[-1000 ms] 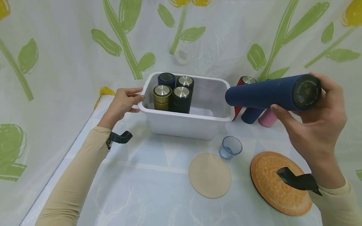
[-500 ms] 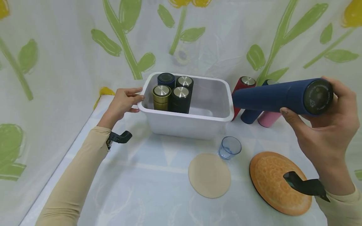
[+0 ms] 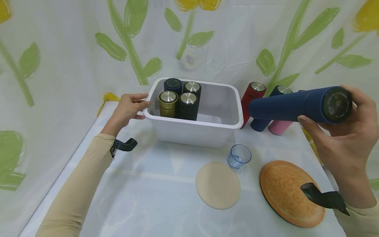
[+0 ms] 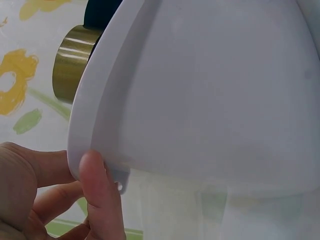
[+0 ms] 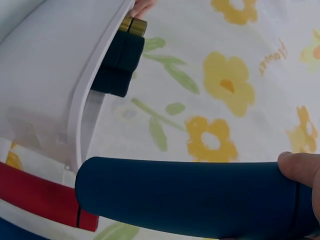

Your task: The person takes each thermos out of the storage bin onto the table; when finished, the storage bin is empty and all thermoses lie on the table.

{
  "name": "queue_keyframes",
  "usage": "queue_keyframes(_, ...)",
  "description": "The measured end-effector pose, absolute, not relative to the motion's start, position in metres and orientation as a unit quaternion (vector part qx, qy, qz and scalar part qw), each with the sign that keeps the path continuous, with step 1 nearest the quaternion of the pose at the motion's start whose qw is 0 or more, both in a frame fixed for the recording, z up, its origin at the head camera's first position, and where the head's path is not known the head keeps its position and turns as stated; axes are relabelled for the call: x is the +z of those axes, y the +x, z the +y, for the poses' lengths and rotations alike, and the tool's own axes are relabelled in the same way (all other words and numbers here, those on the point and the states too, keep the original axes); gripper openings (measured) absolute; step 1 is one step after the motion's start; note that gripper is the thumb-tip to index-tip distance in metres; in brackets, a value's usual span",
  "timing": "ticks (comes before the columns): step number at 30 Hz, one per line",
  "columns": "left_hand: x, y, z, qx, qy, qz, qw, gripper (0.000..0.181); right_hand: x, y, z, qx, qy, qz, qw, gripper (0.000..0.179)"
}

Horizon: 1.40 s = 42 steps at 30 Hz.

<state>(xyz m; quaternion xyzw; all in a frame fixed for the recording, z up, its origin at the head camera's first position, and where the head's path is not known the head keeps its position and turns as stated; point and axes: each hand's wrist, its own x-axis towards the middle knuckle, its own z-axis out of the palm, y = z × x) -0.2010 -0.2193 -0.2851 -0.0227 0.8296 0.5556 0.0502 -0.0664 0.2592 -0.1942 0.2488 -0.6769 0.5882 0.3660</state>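
Against flowered backdrop (image 3: 225, 59), wrapped right hand (image 3: 349, 135) round one end of blue flask (image 3: 284, 104), pinched bin rim (image 3: 207, 124) with left hand (image 3: 129, 106). Judged flask rigid, probably slippery, best held mid-body.

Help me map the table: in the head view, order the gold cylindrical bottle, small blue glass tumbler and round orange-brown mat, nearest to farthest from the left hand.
1. Gold cylindrical bottle: in the white rectangular plastic tub, left end.
2. Small blue glass tumbler: before the tub, right side.
3. Round orange-brown mat: farther right.
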Motion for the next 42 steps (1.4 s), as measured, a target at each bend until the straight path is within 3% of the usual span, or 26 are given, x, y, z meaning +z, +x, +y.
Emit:
queue_keyframes(6,-0.286,-0.201,-0.221,0.559,-0.022,0.827,0.051,0.052,-0.197,-0.064,0.268,0.48,0.201,-0.763,0.383,0.072)
queue_keyframes(18,-0.284,-0.201,-0.22,0.554,-0.017,0.831,0.054,0.052,-0.209,-0.058,0.293,0.413,0.145,-0.82,0.369,0.078)
queue_keyframes(26,-0.283,-0.202,-0.221,0.554,-0.017,0.83,0.058,0.052,-0.212,-0.053,0.305,0.357,0.049,-0.866,0.346,0.084)
queue_keyframes(42,-0.285,-0.204,-0.22,0.554,-0.016,0.83,0.056,0.052,-0.233,-0.064,0.337,0.33,0.001,-0.876,0.352,0.076)
